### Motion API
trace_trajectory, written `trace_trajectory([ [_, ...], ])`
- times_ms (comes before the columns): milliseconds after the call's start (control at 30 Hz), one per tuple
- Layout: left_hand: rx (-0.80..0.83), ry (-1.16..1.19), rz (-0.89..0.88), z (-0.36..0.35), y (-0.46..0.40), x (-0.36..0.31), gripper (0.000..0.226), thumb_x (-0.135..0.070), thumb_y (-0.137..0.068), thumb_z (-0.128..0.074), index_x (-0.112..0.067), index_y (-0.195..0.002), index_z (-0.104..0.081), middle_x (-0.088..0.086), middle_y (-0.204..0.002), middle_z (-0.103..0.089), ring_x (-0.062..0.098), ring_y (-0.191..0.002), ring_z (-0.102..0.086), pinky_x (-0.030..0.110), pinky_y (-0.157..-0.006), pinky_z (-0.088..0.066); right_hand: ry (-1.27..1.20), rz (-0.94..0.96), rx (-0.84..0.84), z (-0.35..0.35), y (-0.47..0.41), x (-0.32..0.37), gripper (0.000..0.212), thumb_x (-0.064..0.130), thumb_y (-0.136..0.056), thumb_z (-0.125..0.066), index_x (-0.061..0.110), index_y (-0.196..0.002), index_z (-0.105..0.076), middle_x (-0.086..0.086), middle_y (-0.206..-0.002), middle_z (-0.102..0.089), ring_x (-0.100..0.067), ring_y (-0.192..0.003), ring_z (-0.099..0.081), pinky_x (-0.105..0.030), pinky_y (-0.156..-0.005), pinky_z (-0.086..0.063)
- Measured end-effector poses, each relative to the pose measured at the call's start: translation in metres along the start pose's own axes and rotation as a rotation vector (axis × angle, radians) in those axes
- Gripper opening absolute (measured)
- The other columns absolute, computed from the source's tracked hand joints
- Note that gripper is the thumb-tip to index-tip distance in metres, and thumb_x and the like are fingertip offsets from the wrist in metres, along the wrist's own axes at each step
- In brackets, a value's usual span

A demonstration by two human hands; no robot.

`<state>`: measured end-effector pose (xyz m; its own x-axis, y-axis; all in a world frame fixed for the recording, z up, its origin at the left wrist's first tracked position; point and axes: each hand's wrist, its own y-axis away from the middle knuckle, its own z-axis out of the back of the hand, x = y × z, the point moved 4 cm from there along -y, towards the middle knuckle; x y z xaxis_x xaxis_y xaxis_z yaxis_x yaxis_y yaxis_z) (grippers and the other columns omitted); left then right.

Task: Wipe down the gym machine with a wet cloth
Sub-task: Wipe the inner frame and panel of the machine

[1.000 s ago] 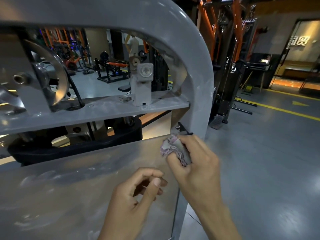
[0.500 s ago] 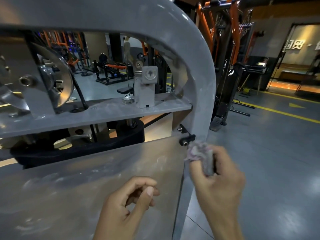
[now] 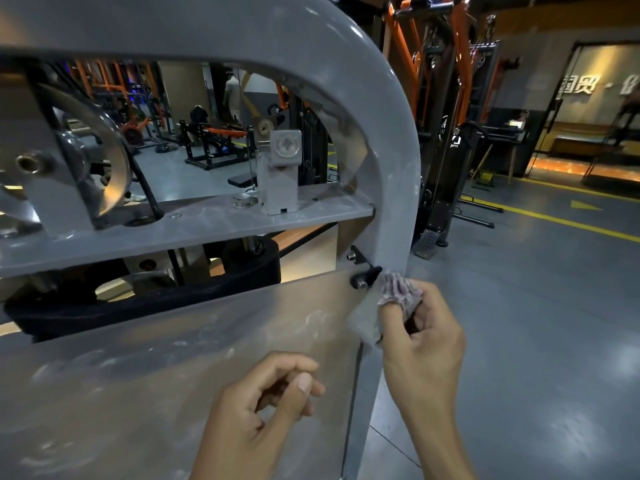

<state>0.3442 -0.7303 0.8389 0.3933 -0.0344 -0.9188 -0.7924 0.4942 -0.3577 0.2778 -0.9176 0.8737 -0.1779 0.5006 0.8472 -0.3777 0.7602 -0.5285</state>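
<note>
Grey metal gym machine frame (image 3: pixel 391 140) curves over in front of me, and my right hand (image 3: pixel 427 344) is at its right post. The fingers are curled tight around a small crumpled cloth, pink and grey (image 3: pixel 393 303). The cloth touches the post just beside a small black bracket with a bolt (image 3: pixel 363 277). That bracket sticks out right next to the cloth.

My left hand (image 3: pixel 266 407) is lower down, in front of the dull, streaky metal panel (image 3: pixel 156 375). Its fingers are loosely curled with the thumb up, and it holds nothing. I cannot tell if it touches the panel.

Behind the frame I see a flat grey shelf (image 3: pixel 194 230) with a small grey metal block (image 3: pixel 280 171) standing on it, and a shiny round pulley wheel (image 3: pixel 97 161) on the left. Orange and black machines (image 3: pixel 446 109) stand on the grey floor with yellow lines (image 3: pixel 540 306).
</note>
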Motion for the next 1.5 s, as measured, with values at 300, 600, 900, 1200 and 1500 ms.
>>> trace_trajectory([
  [300, 0.018, -0.021, 0.007, 0.0, 0.003, 0.003, 0.011, -0.04, -0.087, -0.066, -0.037, -0.095, -0.074, 0.005, -0.085, -0.077, 0.021, -0.068, -0.071, 0.029, -0.066, -0.058, 0.015, 0.017, 0.054, -0.003, 0.012, -0.009, 0.005, 0.029, -0.085, -0.061, 0.028, -0.09, -0.062, -0.003, -0.06, -0.054, -0.013, -0.047, -0.043, -0.032, -0.047, -0.038],
  [600, -0.013, -0.017, 0.03, 0.007, 0.008, 0.006, 0.013, -0.032, -0.086, -0.063, -0.036, -0.093, -0.074, 0.006, -0.084, -0.077, 0.023, -0.068, -0.071, 0.028, -0.066, -0.058, 0.022, 0.049, 0.112, -0.007, 0.018, -0.002, 0.006, 0.033, -0.086, -0.063, 0.03, -0.091, -0.064, 0.0, -0.061, -0.058, -0.022, -0.05, -0.053, -0.039, -0.047, -0.046],
  [900, -0.062, -0.012, 0.025, 0.008, 0.007, 0.003, 0.012, -0.03, -0.089, -0.064, -0.036, -0.094, -0.074, 0.006, -0.085, -0.077, 0.023, -0.068, -0.07, 0.028, -0.064, -0.057, -0.03, 0.053, 0.117, -0.017, 0.021, 0.001, 0.015, 0.022, -0.086, -0.066, 0.034, -0.091, -0.06, -0.002, -0.064, -0.058, -0.021, -0.048, -0.051, -0.036, -0.044, -0.044],
  [1200, -0.218, -0.37, -0.305, 0.017, 0.003, -0.024, 0.018, -0.032, -0.094, -0.058, -0.031, -0.097, -0.075, -0.01, -0.102, -0.068, 0.011, -0.088, -0.066, 0.013, -0.08, -0.046, 0.055, 0.232, 0.109, -0.018, 0.013, 0.021, 0.03, 0.014, -0.08, -0.074, 0.035, -0.099, -0.066, 0.011, -0.079, -0.067, -0.012, -0.063, -0.064, -0.035, -0.054, -0.053],
  [1500, -0.276, -0.402, -0.373, 0.022, 0.005, -0.027, 0.016, -0.026, -0.094, -0.059, -0.027, -0.096, -0.075, -0.01, -0.101, -0.067, 0.012, -0.085, -0.065, 0.013, -0.081, -0.044, 0.114, 0.295, 0.011, -0.017, 0.004, 0.029, 0.029, 0.01, -0.082, -0.071, 0.025, -0.107, -0.071, 0.013, -0.083, -0.066, -0.001, -0.067, -0.059, -0.011, -0.063, -0.043],
])
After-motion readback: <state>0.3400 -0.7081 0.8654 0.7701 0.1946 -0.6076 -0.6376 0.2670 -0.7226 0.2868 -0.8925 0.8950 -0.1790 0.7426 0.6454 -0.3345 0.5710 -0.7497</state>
